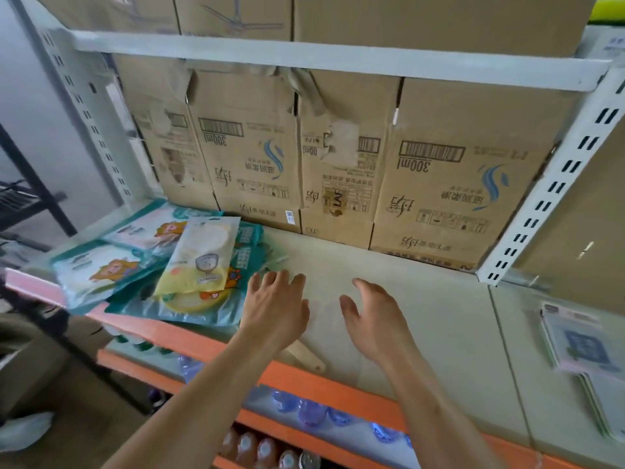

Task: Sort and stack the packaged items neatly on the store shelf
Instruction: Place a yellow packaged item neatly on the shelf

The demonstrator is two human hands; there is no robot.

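At nine o'clock we see the packets (159, 262) unsorted, our left hand (275, 308) and right hand (373, 319) empty, fingers apart.

Glossy, crinkled plastic film on the packaged items (198, 262); matt, creased brown cardboard for the boxes (456, 184), torn at the top flaps; smooth painted metal on the shelf board (439, 316) and slotted upright (554, 187); clear shiny plastic for the bottles (311, 409) below
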